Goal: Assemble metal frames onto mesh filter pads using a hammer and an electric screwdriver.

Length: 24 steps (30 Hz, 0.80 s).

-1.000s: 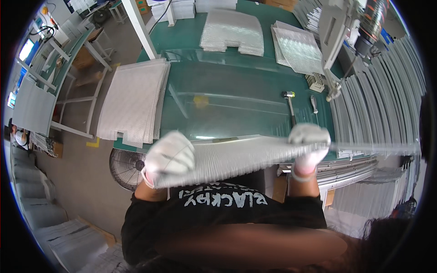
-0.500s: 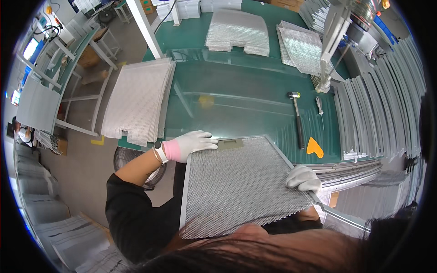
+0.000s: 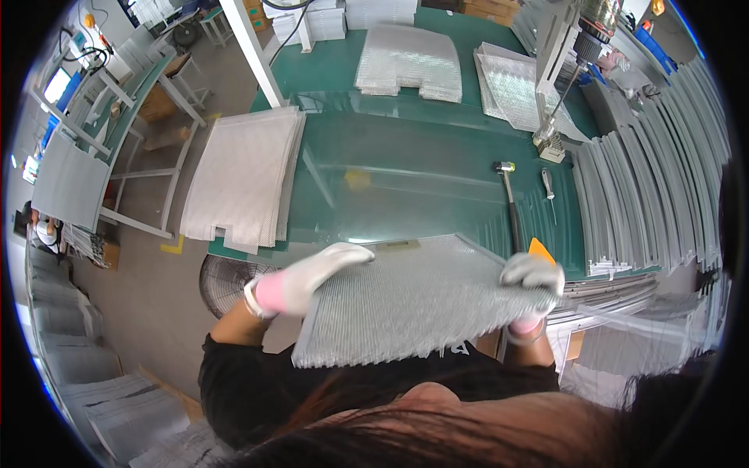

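A grey metal mesh panel [image 3: 406,304] with thin frame strips along its edges is tilted in front of my body, its upper edge near the table's front edge. White-gloved, with a pink cuff, my left hand [image 3: 316,277] holds the panel's upper left corner, fingers along the top edge. My right hand [image 3: 534,281], gloved too, is closed around the panel's right edge; motion smears it slightly. An olive-grey rectangular inset [image 3: 398,246] sits at the panel's top edge. Just beyond my right hand lies an orange scraper [image 3: 541,249], partly covered by that hand.
On the green table [image 3: 406,171] lie a black-handled mallet [image 3: 511,203] and a screwdriver [image 3: 548,191]. Mesh sheets [image 3: 242,171] are stacked at left, more [image 3: 409,62] at the back. A metal arm [image 3: 550,132] and a row of grey strips [image 3: 655,179] stand at right.
The panel's near edge has risen and tipped away from my body, so the mesh looks foreshortened. My left hand has slid slightly left; my right hand has moved slightly right and up, over the scraper.
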{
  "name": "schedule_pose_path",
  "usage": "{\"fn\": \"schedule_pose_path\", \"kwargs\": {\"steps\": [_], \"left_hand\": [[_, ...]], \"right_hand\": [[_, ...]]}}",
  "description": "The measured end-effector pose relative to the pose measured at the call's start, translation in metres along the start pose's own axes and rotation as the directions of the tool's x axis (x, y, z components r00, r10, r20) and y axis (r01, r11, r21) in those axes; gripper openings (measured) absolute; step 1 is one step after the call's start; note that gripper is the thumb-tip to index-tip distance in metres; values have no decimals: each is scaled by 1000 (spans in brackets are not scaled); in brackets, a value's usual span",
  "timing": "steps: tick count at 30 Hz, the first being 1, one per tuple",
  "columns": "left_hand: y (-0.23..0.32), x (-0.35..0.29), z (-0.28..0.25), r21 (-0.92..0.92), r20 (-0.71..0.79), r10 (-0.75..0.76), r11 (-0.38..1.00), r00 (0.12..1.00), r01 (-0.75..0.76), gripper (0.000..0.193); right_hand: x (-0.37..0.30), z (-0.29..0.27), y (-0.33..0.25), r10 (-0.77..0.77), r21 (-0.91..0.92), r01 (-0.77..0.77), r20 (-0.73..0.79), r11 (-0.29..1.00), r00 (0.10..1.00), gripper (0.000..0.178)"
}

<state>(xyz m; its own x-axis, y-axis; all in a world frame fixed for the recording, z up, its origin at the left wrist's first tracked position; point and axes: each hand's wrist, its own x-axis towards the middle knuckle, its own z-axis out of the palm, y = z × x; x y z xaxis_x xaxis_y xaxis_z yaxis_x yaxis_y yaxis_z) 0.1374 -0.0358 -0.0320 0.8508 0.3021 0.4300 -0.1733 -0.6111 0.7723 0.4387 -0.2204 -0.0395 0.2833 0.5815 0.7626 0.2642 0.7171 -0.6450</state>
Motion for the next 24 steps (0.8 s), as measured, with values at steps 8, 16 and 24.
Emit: {"fn": "schedule_pose_path", "kwargs": {"steps": [8, 16, 24], "left_hand": [[-1, 30, -19, -35, -709, 201, 947, 676, -318, 7], [-9, 45, -8, 82, -665, 324, 927, 672, -366, 12], [-38, 42, -30, -217, -779, -100, 969, 619, -117, 24]], "right_hand": [[80, 27, 16, 38, -71, -33, 78, 997, 996, 17], [67, 4, 46, 89, -258, -115, -108, 959, 990, 31], [100, 24, 25, -52, -199, 17, -173, 980, 983, 95]]}}
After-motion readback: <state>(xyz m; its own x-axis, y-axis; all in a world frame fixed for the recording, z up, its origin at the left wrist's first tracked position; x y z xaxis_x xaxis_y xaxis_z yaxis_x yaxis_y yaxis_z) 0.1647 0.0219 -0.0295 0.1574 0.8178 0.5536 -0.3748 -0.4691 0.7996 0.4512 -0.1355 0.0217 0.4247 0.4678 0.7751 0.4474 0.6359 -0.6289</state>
